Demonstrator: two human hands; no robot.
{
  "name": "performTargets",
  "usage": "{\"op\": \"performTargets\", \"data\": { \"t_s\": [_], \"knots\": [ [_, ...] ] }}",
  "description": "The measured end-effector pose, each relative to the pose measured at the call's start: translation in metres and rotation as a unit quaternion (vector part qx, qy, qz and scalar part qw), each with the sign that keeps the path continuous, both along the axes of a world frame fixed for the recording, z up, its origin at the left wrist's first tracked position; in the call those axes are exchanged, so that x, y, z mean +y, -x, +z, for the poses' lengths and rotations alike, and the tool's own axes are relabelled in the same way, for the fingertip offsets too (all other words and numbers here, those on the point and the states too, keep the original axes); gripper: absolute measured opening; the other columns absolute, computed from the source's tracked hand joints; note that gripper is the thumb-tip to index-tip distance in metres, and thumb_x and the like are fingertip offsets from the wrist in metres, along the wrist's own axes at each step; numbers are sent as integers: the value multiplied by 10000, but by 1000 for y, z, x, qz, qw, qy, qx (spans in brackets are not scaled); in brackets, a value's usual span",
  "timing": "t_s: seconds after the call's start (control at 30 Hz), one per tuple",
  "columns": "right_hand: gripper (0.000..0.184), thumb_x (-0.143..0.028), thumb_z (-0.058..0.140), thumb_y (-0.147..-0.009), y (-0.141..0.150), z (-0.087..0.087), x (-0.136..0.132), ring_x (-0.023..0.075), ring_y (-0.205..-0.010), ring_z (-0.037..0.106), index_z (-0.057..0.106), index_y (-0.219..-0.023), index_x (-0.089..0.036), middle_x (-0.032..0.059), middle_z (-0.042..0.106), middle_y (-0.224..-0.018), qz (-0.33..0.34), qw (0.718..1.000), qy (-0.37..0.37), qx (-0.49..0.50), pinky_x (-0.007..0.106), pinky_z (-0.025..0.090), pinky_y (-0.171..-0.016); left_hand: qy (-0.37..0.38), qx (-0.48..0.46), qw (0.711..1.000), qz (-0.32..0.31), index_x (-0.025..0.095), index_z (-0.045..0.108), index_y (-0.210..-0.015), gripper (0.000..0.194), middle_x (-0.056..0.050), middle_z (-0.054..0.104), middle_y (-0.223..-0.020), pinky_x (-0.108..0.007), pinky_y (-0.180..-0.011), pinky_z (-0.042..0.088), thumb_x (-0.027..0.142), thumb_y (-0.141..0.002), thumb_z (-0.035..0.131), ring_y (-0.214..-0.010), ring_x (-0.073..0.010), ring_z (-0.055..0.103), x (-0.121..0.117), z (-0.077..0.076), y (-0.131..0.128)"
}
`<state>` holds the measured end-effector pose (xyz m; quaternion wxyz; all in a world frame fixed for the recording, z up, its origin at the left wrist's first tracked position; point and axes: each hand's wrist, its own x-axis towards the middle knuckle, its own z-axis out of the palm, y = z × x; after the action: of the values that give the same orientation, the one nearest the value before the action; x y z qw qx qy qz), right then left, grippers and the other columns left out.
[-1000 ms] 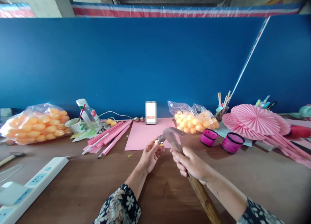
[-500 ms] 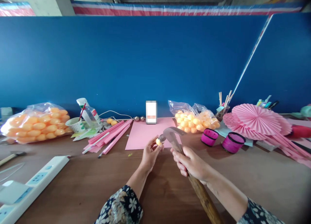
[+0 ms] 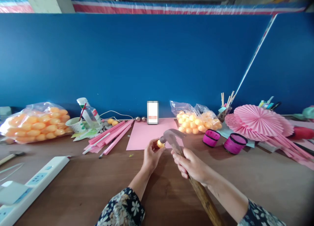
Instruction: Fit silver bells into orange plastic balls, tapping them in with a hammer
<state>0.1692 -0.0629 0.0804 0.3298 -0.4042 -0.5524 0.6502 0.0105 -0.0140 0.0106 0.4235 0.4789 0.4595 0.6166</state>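
Note:
Between the fingertips of my left hand (image 3: 152, 154) is a small yellow-orange ball (image 3: 160, 143), like those in the bags. My right hand (image 3: 191, 165) is wrapped round the wooden handle of a claw hammer (image 3: 174, 141), close below its metal head. The hammer's striking face is right beside the ball; whether the two touch, I cannot tell. Both hands are above the near edge of a pink paper sheet (image 3: 139, 137) on the brown table. My left fingers partly hide the ball.
Bags of orange balls lie left (image 3: 36, 124) and right (image 3: 193, 121). Pink paper strips (image 3: 110, 137), a white power strip (image 3: 36, 183), two magenta bands (image 3: 235, 143) and a pink paper fan (image 3: 261, 120) surround the work spot. A phone-like upright object (image 3: 152, 113) stands at the back.
My left fingers have turned the ball, so a shiny silvery part seen earlier gives way to its yellow-orange side. The right hand and hammer stay nearly still.

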Motion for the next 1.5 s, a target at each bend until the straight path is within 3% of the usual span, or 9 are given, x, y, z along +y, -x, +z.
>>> {"op": "performTargets", "data": {
  "t_s": [0.3, 0.4, 0.67, 0.83, 1.2, 1.37, 1.5],
  "knots": [
    [220, -413, 449, -836, -5, 6, 1, 21, -428, 312, 387, -853, -202, -77, 345, -635, -13, 1000, -13, 7, 151, 291, -371, -10, 60, 997, 57, 174, 516, -1073, 514, -67, 623, -929, -272, -689, 494, 200, -593, 700, -734, -128, 598, 5, -7, 2],
    [223, -409, 457, -833, -5, 8, 1, 21, -429, 315, 392, -868, -198, -77, 351, -634, -19, 1000, -9, -4, 152, 296, -372, -29, 111, 991, 73, 180, 558, -1018, 434, -53, 624, -869, -268, -651, 494, 206, -605, 688, -686, -125, 586, 5, -10, 4],
    [225, -412, 453, -833, 0, 4, -1, 22, -426, 304, 403, -893, -201, -77, 340, -628, -9, 1000, -6, 1, 150, 289, -367, -101, 186, 972, 101, 206, 565, -970, 334, -47, 584, -955, -279, -688, 492, 133, -649, 619, -750, -131, 568, 3, -12, 5],
    [235, -411, 466, -826, 3, 2, -2, 20, -432, 321, 403, -904, -198, -70, 361, -648, -4, 1000, 10, -5, 148, 291, -371, -94, 139, 983, 79, 202, 553, -983, 327, -51, 586, -965, -294, -741, 495, 138, -666, 602, -832, -145, 573, 2, -10, 4],
    [243, -431, 448, -830, 3, -3, -2, 24, -434, 307, 408, -903, -203, -72, 345, -638, -10, 1000, 4, 5, 145, 285, -367, -18, 60, 996, 63, 177, 538, -992, 381, -64, 614, -918, -281, -713, 500, 205, -632, 660, -810, -149, 594, 3, -8, 2],
    [264, -453, 439, -825, -3, 1, 1, 30, -426, 312, 406, -893, -201, -74, 336, -629, -21, 998, -40, -31, 153, 303, -361, 31, 11, 996, 86, 165, 513, -1052, 460, -78, 620, -938, -261, -703, 483, 246, -629, 676, -795, -139, 599, 5, -4, 6],
    [301, -495, 388, -828, -21, -3, 6, 47, -415, 354, 424, -865, -198, -56, 390, -643, -52, 985, -102, -126, 178, 319, -358, 44, -20, 993, 109, 156, 487, -1094, 479, -75, 627, -928, -251, -730, 463, 281, -662, 652, -791, -123, 596, 6, -4, 8]
  ]
}}
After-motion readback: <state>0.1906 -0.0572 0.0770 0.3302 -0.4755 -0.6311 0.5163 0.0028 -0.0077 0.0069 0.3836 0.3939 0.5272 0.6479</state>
